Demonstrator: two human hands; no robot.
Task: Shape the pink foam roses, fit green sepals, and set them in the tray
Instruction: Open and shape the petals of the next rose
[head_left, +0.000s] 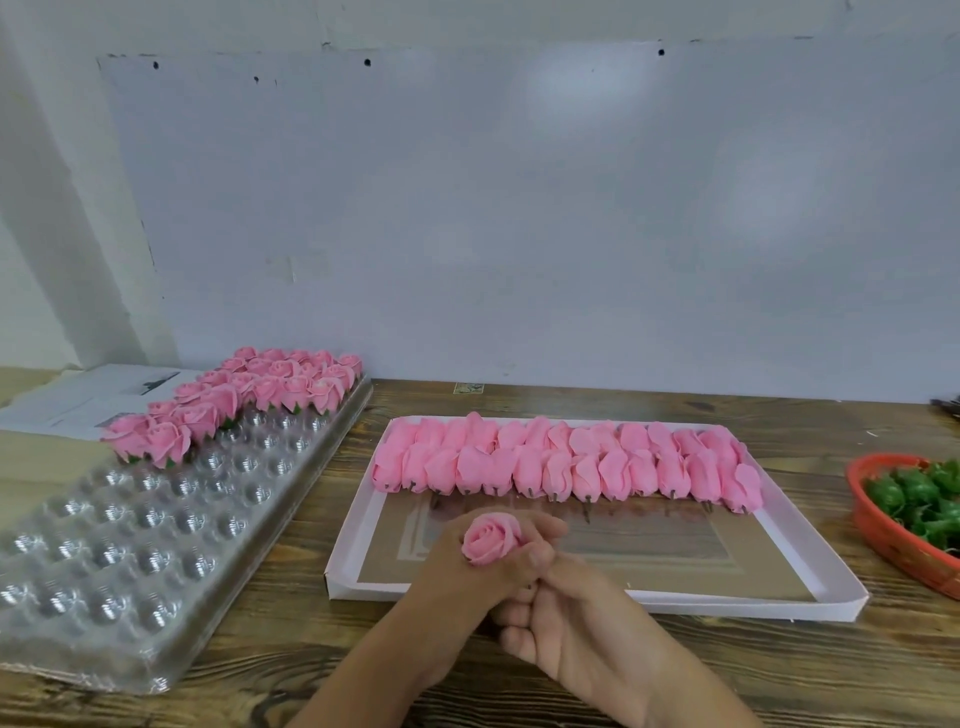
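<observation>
Pink rose (491, 538) sits cupped in the left hand (470, 571), fingers curled round it, above the box (841, 605) front. Right hand (571, 623) lies beneath, fingers curled at the stem. Unshaped buds (566, 462) fill the box; tray (130, 545) left, sepals (919, 493) in a red basket (883, 540) right.

- wooden tabletop (519, 670), dark grain, spans the whole foreground
- pale wall (519, 208) right behind it, small dark holes along the top
- printed papers (78, 397) lying flat at far left
- small sticker (468, 388) on the table by the wall
</observation>
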